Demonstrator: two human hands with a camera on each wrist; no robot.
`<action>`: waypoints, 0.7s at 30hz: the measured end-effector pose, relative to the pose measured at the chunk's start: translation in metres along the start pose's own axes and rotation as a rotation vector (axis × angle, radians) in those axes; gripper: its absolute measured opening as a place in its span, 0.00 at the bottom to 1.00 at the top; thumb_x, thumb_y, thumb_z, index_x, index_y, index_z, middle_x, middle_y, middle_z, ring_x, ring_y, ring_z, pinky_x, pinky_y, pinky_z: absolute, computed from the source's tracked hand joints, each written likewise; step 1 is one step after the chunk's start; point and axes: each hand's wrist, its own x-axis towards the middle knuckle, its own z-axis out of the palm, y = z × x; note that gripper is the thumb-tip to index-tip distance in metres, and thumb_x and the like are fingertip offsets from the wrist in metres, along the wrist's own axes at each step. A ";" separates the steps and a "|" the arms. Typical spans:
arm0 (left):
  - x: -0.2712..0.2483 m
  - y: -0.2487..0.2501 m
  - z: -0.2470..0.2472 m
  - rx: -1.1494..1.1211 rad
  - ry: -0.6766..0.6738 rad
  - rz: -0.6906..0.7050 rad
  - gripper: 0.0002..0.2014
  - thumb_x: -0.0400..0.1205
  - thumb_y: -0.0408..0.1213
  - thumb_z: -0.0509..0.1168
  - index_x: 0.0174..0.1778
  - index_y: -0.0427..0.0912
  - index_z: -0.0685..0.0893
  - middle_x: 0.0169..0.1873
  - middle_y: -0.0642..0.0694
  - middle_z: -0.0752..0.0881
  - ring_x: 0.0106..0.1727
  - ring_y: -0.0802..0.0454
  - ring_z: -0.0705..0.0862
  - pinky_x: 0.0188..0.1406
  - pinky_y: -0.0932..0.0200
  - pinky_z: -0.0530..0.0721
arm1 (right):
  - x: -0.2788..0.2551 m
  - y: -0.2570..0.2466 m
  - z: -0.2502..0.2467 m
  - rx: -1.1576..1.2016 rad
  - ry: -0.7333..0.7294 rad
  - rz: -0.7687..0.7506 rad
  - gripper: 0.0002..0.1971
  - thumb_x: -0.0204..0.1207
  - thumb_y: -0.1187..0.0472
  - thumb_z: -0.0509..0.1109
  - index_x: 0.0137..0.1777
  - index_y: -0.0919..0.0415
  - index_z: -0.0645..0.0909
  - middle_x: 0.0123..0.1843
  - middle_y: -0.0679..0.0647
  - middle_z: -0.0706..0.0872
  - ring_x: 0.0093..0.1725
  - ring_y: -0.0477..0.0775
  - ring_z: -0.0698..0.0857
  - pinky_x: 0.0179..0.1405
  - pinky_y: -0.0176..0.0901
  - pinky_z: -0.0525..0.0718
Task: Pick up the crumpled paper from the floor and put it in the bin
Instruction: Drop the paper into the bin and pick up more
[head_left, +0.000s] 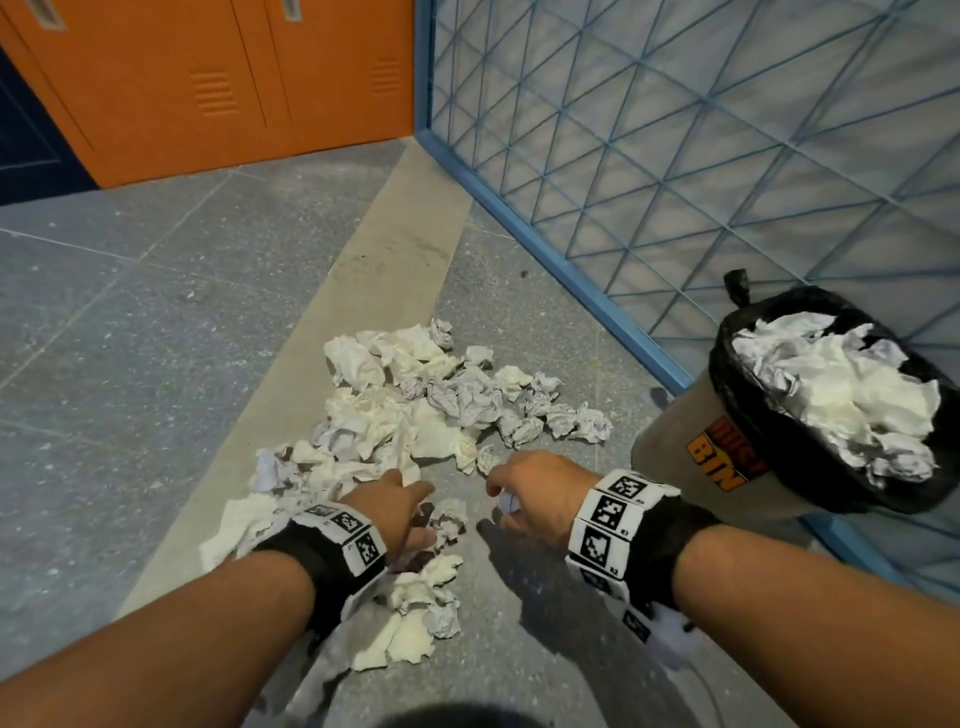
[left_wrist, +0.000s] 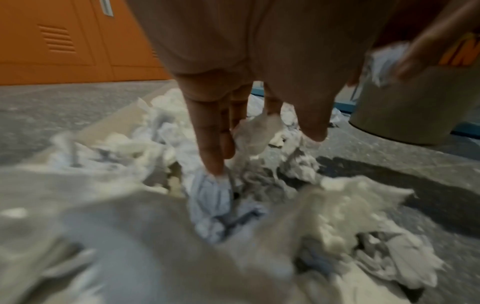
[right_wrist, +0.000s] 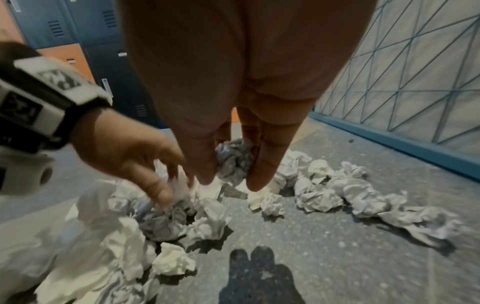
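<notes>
Several crumpled paper balls (head_left: 415, 410) lie heaped on the grey floor ahead of me. My right hand (head_left: 501, 499) hangs just above the floor near the heap's front edge, and its thumb and fingers pinch a small grey paper ball (right_wrist: 233, 160). My left hand (head_left: 426, 514) reaches down with straight, spread fingers (left_wrist: 210, 144) whose tips touch loose papers (left_wrist: 221, 205); it grips nothing that I can see. The grey bin (head_left: 670, 457) with a black liner stands to the right of the right hand, filled to the brim with white paper.
A blue lattice partition (head_left: 675, 130) with a blue base rail runs behind the bin and the heap. Orange lockers (head_left: 208, 88) stand at the far left. Bare grey floor (head_left: 130, 312) stretches to the left of the heap.
</notes>
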 end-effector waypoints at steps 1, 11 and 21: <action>0.007 0.009 0.007 0.007 -0.019 0.002 0.32 0.80 0.56 0.61 0.79 0.54 0.59 0.68 0.39 0.71 0.65 0.37 0.79 0.60 0.50 0.79 | -0.006 0.005 -0.003 0.001 0.019 -0.001 0.18 0.77 0.57 0.67 0.67 0.56 0.76 0.64 0.58 0.80 0.63 0.61 0.79 0.58 0.48 0.79; 0.034 0.047 0.020 0.249 -0.079 0.001 0.15 0.83 0.37 0.58 0.65 0.40 0.79 0.61 0.38 0.80 0.62 0.39 0.82 0.56 0.52 0.80 | -0.048 0.038 -0.032 0.044 0.211 -0.016 0.18 0.76 0.52 0.70 0.64 0.54 0.79 0.60 0.56 0.83 0.61 0.58 0.80 0.61 0.50 0.80; -0.011 0.114 -0.145 0.152 0.379 0.275 0.17 0.80 0.44 0.67 0.66 0.51 0.81 0.57 0.44 0.86 0.58 0.44 0.84 0.57 0.55 0.80 | -0.158 0.100 -0.113 0.121 0.678 0.080 0.16 0.72 0.47 0.73 0.57 0.51 0.84 0.51 0.47 0.86 0.50 0.45 0.80 0.55 0.43 0.79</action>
